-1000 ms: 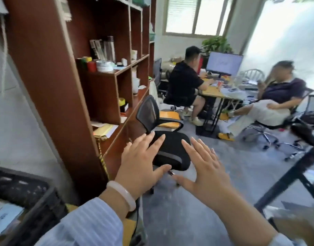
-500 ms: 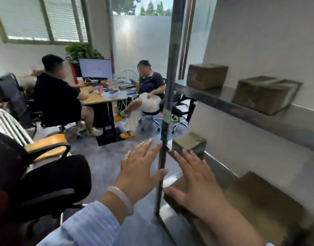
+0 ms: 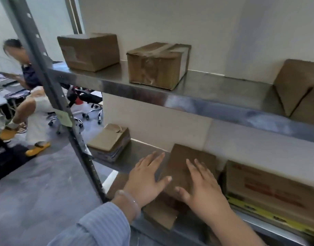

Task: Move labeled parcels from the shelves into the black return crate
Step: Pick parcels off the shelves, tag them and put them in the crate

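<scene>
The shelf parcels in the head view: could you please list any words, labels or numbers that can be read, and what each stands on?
No text is legible in this picture.
Red print on the large carton on the lower shelf: too blurred to read.
Pale label on the far-left upper box: too blurred to read.
Green tag on the rack post: no text discernible.
Black marks on the yellow strip below the carton: too blurred to read.
</scene>
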`<state>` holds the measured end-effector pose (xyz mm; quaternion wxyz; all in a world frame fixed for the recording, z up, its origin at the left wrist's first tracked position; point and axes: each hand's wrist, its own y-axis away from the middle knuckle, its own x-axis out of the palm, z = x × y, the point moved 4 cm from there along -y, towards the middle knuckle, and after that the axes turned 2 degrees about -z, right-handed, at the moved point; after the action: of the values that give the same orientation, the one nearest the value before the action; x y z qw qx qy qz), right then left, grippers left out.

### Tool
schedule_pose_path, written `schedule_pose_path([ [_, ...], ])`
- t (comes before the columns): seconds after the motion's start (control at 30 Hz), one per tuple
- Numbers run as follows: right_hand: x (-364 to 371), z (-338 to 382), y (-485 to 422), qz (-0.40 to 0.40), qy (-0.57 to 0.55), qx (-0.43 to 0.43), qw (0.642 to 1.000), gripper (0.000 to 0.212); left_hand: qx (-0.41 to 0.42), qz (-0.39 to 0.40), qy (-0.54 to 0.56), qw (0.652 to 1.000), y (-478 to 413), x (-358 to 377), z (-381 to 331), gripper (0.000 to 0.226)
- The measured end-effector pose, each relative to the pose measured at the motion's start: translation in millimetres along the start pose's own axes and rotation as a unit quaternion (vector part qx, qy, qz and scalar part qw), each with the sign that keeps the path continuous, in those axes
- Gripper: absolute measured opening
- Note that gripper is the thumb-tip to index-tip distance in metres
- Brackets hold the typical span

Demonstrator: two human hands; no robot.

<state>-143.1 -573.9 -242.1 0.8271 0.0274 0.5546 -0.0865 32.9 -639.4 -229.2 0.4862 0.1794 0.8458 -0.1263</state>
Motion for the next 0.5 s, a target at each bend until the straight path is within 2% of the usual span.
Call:
schedule_pose_path([
  [0.13,16.8,-37.9,-7.5,0.01,0.013,0.131,0.991,0.091,0.034,0.1,-0.002,0.994,-30.9,32.7,4.9,0.075],
  [0.3,37.3,-57.9,-14.6,0.012,-0.055,0.251,0.966,0.098,0.043,0.17,0.006,0.985,-66.1,61.5,9.6,0.078],
  [0.43,58.9,-72.9,-10.3,0.003,-0.194,0.351,0.916,0.105,0.01,0.241,0.001,0.97,-73.3,87.9,24.5,0.091],
  [0.5,66.1,-76.7,-6.8,-0.008,-0.282,0.378,0.882,0.084,-0.001,0.259,0.038,0.965,-74.3,95.8,30.0,0.095],
])
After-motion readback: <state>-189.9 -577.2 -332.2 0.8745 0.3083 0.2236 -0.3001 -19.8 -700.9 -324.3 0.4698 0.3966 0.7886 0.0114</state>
